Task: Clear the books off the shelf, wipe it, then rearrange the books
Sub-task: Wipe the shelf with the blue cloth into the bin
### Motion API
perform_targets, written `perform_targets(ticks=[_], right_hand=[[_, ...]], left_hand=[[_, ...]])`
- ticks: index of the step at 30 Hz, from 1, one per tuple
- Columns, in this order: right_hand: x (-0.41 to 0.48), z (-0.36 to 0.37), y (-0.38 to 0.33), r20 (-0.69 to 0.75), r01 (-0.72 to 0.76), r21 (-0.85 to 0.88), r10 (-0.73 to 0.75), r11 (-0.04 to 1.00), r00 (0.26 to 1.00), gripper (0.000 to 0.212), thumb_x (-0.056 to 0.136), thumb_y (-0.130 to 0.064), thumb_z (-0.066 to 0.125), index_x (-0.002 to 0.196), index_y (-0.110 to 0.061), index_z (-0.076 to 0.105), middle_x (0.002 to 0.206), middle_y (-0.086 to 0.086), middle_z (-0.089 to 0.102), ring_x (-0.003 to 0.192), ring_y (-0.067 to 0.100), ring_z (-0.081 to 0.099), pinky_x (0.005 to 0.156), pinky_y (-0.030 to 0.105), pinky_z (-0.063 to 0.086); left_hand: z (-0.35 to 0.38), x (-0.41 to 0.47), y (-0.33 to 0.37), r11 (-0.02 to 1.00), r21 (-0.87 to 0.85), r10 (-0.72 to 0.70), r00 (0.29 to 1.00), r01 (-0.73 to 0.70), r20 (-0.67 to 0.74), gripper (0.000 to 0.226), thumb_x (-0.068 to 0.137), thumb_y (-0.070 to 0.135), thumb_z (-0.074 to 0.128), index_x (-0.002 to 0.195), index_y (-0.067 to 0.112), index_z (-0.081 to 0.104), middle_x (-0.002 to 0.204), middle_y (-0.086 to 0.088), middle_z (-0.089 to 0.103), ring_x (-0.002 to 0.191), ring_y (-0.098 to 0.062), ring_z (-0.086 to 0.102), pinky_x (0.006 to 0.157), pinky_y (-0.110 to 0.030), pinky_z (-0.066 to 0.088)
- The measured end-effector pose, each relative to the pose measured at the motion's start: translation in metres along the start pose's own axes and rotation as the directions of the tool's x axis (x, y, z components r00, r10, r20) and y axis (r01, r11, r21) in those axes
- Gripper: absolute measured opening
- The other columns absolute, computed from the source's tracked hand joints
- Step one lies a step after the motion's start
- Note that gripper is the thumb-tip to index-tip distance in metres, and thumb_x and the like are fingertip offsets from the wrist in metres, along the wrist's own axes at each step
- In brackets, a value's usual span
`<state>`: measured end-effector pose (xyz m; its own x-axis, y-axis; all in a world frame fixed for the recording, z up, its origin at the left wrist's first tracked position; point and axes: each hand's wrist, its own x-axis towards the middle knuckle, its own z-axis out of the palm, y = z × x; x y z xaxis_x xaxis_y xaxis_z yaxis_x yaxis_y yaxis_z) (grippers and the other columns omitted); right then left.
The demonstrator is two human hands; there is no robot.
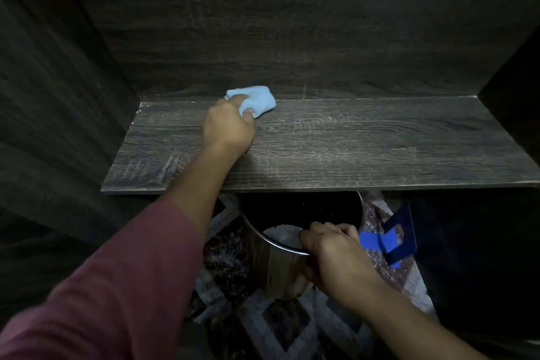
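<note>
A round metal pot [277, 269] stands on the floor [271, 327] below the front edge of the shelf [365, 143], its far part hidden under the board. Its wall is shiny and smooth with a thin bright rim. The inside is dark, with a pale patch low down near the front; what that is cannot be told. The right hand [333, 251] grips the near right rim, fingers [321, 228] curled over the edge and into the pot.

The shelf is a flat board of dark grey wood-grain laminate, streaked with pale scuffs, closed in by back and side panels of the same grain. At its back left, close to the rear panel, lies a crumpled, soft light-blue cloth [260, 98]. The left hand [228, 126] clenches it, fingers wrapped round it, and holds it down on the board. A maroon sleeve [117, 286] covers that forearm.

Right of the pot, a blue flat angular piece [400, 240] stands on the floor, which has a brown and grey diamond pattern.
</note>
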<state>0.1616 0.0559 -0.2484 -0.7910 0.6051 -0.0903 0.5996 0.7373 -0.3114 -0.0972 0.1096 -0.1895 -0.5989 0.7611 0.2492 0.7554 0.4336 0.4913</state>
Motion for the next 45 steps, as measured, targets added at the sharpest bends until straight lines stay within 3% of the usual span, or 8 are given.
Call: perform_targets(ticks=[5, 9, 14, 17, 22, 30, 38, 45], right_hand=[[-0.002, -0.01, 0.0, 0.0, 0.026, 0.016, -0.026, 1.0, 1.0, 0.025, 0.071, -0.031, 0.073, 0.089, -0.025, 0.057, 0.094, -0.007, 0.055, 0.099, 0.018, 0.053, 0.082, 0.034, 0.027], [-0.003, -0.012, 0.002, -0.042, 0.025, 0.042, -0.023, 0.999, 0.999, 0.022, 0.071, -0.026, 0.071, 0.087, -0.025, 0.056, 0.091, -0.009, 0.053, 0.095, 0.017, 0.052, 0.082, 0.034, 0.029], [-0.002, -0.004, 0.009, -0.133, 0.009, 0.035, -0.004, 0.999, 0.991, 0.04, 0.046, -0.02, 0.081, 0.069, -0.027, 0.049, 0.069, -0.011, 0.049, 0.067, 0.015, 0.057, 0.067, 0.03, 0.033], [-0.004, -0.004, 0.013, -0.144, 0.008, 0.064, 0.001, 0.998, 0.99, 0.038, 0.044, -0.02, 0.078, 0.068, -0.026, 0.049, 0.068, -0.01, 0.049, 0.065, 0.017, 0.057, 0.066, 0.031, 0.033], [-0.004, -0.002, 0.017, -0.13, -0.002, 0.074, 0.012, 0.997, 0.991, 0.036, 0.045, -0.015, 0.076, 0.068, -0.025, 0.051, 0.07, -0.009, 0.05, 0.068, 0.02, 0.059, 0.066, 0.036, 0.037], [-0.007, -0.002, 0.014, -0.08, 0.018, 0.067, -0.013, 0.998, 0.997, 0.032, 0.053, -0.013, 0.072, 0.073, -0.025, 0.049, 0.075, -0.008, 0.051, 0.077, 0.021, 0.058, 0.074, 0.039, 0.041], [-0.01, -0.006, 0.008, -0.086, 0.095, -0.038, -0.098, 0.995, 0.991, 0.045, 0.038, -0.016, 0.084, 0.07, -0.029, 0.054, 0.069, -0.012, 0.05, 0.065, 0.012, 0.056, 0.066, 0.033, 0.044], [-0.016, -0.018, -0.001, 0.068, 0.13, -0.127, -0.122, 0.983, 0.99, 0.028, 0.078, -0.018, 0.066, 0.104, -0.024, 0.058, 0.104, -0.004, 0.054, 0.103, 0.02, 0.051, 0.091, 0.039, 0.03]], left_hand=[[-0.008, 0.006, -0.011, 0.937, -0.35, -0.009, 0.999, -0.003, -0.033, 0.034, 0.093, 0.028, 0.058, 0.126, 0.022, 0.064, 0.119, -0.008, 0.065, 0.109, -0.024, 0.059, 0.087, -0.024, 0.043], [-0.017, 0.01, -0.017, 0.965, -0.055, 0.243, 0.953, -0.256, -0.179, 0.042, 0.091, 0.02, 0.061, 0.132, 0.02, 0.054, 0.127, -0.016, 0.048, 0.115, -0.032, 0.047, 0.097, -0.034, 0.038], [-0.011, 0.014, -0.014, 0.914, 0.262, 0.368, 0.904, -0.31, -0.216, 0.037, 0.087, 0.02, 0.062, 0.124, 0.024, 0.061, 0.125, -0.017, 0.048, 0.109, -0.042, 0.041, 0.085, -0.048, 0.041], [-0.003, 0.021, -0.008, 0.892, 0.276, 0.405, 0.904, -0.358, -0.138, 0.041, 0.086, 0.021, 0.066, 0.126, 0.018, 0.063, 0.119, -0.017, 0.058, 0.1, -0.042, 0.05, 0.079, -0.048, 0.047], [0.012, 0.021, 0.007, 0.886, 0.219, 0.4, 0.912, -0.409, 0.086, 0.046, 0.089, 0.008, 0.059, 0.134, 0.016, 0.056, 0.136, -0.017, 0.053, 0.111, -0.043, 0.053, 0.092, -0.052, 0.046], [0.003, 0.025, 0.013, 0.969, 0.116, 0.19, 0.956, -0.22, 0.225, 0.047, 0.095, 0.016, 0.049, 0.141, 0.027, 0.048, 0.144, -0.008, 0.047, 0.13, -0.03, 0.043, 0.108, -0.034, 0.033], [-0.005, -0.016, 0.018, 0.968, 0.034, 0.23, 0.931, -0.249, 0.283, 0.046, 0.097, 0.017, 0.051, 0.141, 0.026, 0.048, 0.146, -0.007, 0.046, 0.132, -0.03, 0.039, 0.109, -0.03, 0.025], [-0.015, -0.073, 0.024, 0.967, -0.001, 0.238, 0.9, -0.255, 0.366, 0.047, 0.096, 0.013, 0.053, 0.14, 0.029, 0.048, 0.144, -0.002, 0.046, 0.132, -0.028, 0.038, 0.109, -0.034, 0.028]])
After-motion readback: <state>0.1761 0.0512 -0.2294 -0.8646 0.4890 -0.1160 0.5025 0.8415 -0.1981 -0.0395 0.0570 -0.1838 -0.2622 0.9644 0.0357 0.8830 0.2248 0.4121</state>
